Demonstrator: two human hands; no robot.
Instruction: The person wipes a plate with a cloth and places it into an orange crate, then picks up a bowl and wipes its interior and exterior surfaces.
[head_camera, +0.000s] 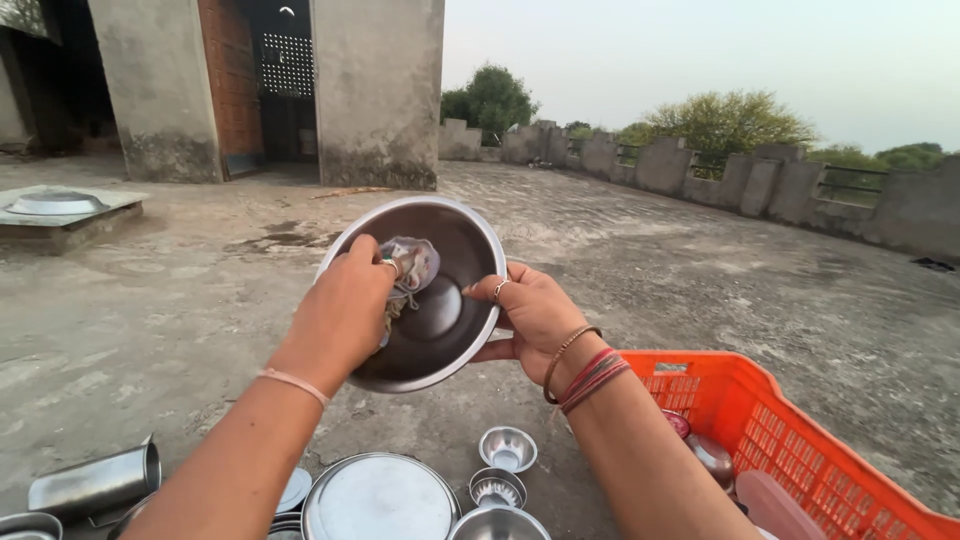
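Head view: round shiny steel bowl (440, 320) tilted up in mid-air above the rough concrete rooftop floor (150, 320), open side facing the camera. Right hand (535, 315) clamped on the bowl's right rim, thumb inside. Left hand (345, 310) closed around a wadded grey scrubbing cloth (410, 265), pressed against the inner wall. Looks mid-scrub, inside still dull and smeary.

Down at the bottom edge, waiting: one flat round steel lid (378, 497), three small steel cups (507, 447), one steel tumbler lying on its side (95, 482). Orange plastic crate (790, 440) at the bottom right corner, a couple of pieces already inside, exact count hard to tell.
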